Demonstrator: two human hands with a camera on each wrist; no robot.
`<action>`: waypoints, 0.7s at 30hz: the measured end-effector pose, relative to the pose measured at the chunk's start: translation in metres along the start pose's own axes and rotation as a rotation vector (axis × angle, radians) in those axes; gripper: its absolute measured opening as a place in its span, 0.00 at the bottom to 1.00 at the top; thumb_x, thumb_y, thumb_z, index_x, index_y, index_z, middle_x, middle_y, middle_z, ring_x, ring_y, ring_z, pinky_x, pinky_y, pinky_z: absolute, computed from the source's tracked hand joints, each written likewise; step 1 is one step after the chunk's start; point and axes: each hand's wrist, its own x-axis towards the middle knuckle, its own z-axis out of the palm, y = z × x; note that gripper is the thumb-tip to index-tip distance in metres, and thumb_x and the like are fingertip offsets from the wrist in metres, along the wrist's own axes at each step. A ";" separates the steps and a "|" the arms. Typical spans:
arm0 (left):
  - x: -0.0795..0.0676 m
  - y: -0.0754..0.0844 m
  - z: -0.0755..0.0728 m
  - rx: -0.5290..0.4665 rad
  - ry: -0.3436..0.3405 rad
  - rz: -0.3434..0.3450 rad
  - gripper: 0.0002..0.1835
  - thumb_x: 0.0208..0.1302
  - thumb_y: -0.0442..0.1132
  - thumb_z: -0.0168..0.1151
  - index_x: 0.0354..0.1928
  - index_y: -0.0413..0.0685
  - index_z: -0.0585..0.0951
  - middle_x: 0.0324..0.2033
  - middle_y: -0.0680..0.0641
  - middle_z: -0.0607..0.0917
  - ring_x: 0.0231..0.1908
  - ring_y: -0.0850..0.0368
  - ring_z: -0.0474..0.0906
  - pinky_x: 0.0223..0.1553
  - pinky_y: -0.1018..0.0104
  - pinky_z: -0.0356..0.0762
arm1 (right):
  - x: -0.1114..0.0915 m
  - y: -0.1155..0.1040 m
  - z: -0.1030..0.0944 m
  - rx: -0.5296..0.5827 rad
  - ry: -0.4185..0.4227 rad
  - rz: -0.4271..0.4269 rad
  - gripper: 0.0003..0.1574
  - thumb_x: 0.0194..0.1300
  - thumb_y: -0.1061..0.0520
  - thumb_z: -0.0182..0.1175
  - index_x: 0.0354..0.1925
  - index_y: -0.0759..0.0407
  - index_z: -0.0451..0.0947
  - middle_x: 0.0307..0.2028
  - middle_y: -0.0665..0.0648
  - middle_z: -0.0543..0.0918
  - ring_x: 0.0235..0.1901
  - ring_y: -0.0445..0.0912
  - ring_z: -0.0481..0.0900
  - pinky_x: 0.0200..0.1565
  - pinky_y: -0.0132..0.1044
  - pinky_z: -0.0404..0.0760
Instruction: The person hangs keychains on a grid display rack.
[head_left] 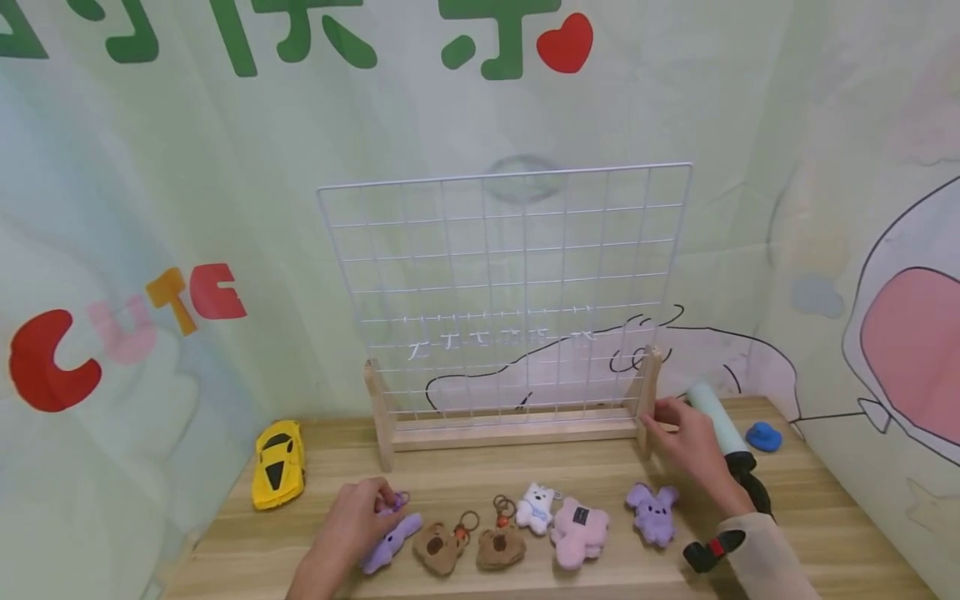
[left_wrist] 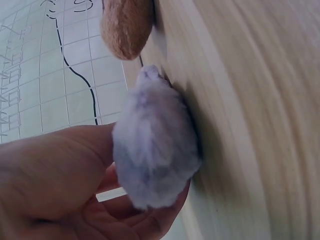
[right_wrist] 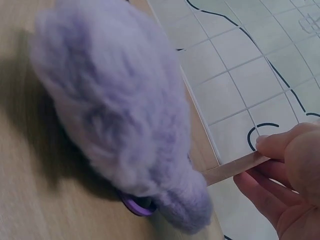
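Note:
My left hand is at the near left of the table, its fingers curled about a purple plush keychain. In the left wrist view the plush lies against the wood, with fingers partly hidden behind it. At the right end of the wire grid rack, my right hand pinches the wooden upright between thumb and fingers. Another purple plush keychain lies in front of that hand, looming large in the right wrist view. Two brown plush keychains, a white bear and a pink plush lie between.
Several small white hooks hang in a row on the grid. A yellow toy car stands at the left. Beside the right forearm are a pale green cylinder with a black end and a blue toy. Printed cloth hangs behind.

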 end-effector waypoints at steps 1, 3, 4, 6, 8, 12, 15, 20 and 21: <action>-0.001 0.000 0.001 -0.012 0.004 0.008 0.09 0.63 0.33 0.78 0.43 0.43 0.86 0.32 0.51 0.86 0.32 0.58 0.77 0.33 0.65 0.80 | 0.000 0.000 0.000 0.001 -0.003 0.002 0.19 0.76 0.59 0.68 0.59 0.70 0.80 0.55 0.75 0.88 0.55 0.69 0.89 0.51 0.60 0.91; -0.002 0.000 0.002 -0.035 0.010 0.026 0.11 0.62 0.31 0.77 0.44 0.43 0.86 0.31 0.51 0.87 0.31 0.59 0.78 0.32 0.65 0.80 | 0.000 0.000 0.001 0.004 -0.006 0.008 0.19 0.77 0.59 0.67 0.59 0.70 0.80 0.55 0.75 0.88 0.56 0.69 0.89 0.51 0.60 0.91; -0.002 0.000 0.002 -0.044 0.013 0.036 0.12 0.61 0.30 0.77 0.45 0.43 0.86 0.31 0.52 0.88 0.30 0.59 0.79 0.32 0.65 0.80 | 0.000 0.000 0.001 0.004 -0.006 0.009 0.20 0.77 0.59 0.67 0.59 0.70 0.80 0.55 0.75 0.88 0.56 0.69 0.89 0.51 0.60 0.91; -0.003 0.001 0.003 -0.048 0.024 0.057 0.13 0.60 0.29 0.77 0.46 0.42 0.86 0.30 0.52 0.88 0.28 0.60 0.79 0.30 0.66 0.79 | 0.000 0.001 0.001 0.012 -0.005 0.010 0.20 0.77 0.59 0.67 0.59 0.71 0.80 0.55 0.75 0.88 0.55 0.69 0.89 0.51 0.60 0.91; -0.004 0.002 0.003 -0.051 0.022 0.046 0.14 0.60 0.29 0.77 0.47 0.41 0.86 0.29 0.52 0.87 0.28 0.60 0.78 0.29 0.67 0.78 | 0.000 0.001 0.001 0.020 -0.012 0.014 0.20 0.77 0.58 0.67 0.59 0.71 0.80 0.54 0.75 0.89 0.56 0.68 0.89 0.52 0.60 0.90; -0.004 0.002 0.003 -0.067 0.005 0.018 0.16 0.62 0.29 0.74 0.52 0.38 0.85 0.30 0.51 0.86 0.27 0.59 0.78 0.28 0.67 0.77 | -0.002 0.002 0.001 0.016 -0.020 0.021 0.21 0.78 0.57 0.67 0.58 0.71 0.80 0.54 0.75 0.89 0.55 0.68 0.90 0.52 0.59 0.90; -0.004 0.002 0.003 -0.078 0.002 0.025 0.19 0.63 0.28 0.73 0.56 0.34 0.84 0.32 0.51 0.87 0.28 0.60 0.79 0.28 0.67 0.79 | -0.002 0.001 -0.001 0.007 -0.022 0.024 0.21 0.78 0.56 0.67 0.59 0.72 0.80 0.54 0.75 0.89 0.55 0.68 0.90 0.52 0.60 0.90; -0.004 0.000 0.001 -0.060 0.044 0.067 0.18 0.65 0.26 0.70 0.56 0.33 0.85 0.37 0.48 0.90 0.36 0.59 0.82 0.36 0.63 0.84 | -0.002 0.000 0.000 0.013 -0.012 0.008 0.21 0.77 0.57 0.68 0.58 0.72 0.81 0.53 0.75 0.89 0.53 0.68 0.90 0.51 0.58 0.91; -0.004 0.000 0.000 -0.052 0.059 0.075 0.17 0.66 0.26 0.70 0.56 0.34 0.85 0.37 0.48 0.90 0.37 0.59 0.83 0.38 0.62 0.85 | -0.001 0.000 0.000 0.016 -0.010 0.003 0.20 0.77 0.57 0.68 0.57 0.73 0.81 0.52 0.75 0.89 0.53 0.67 0.91 0.50 0.58 0.91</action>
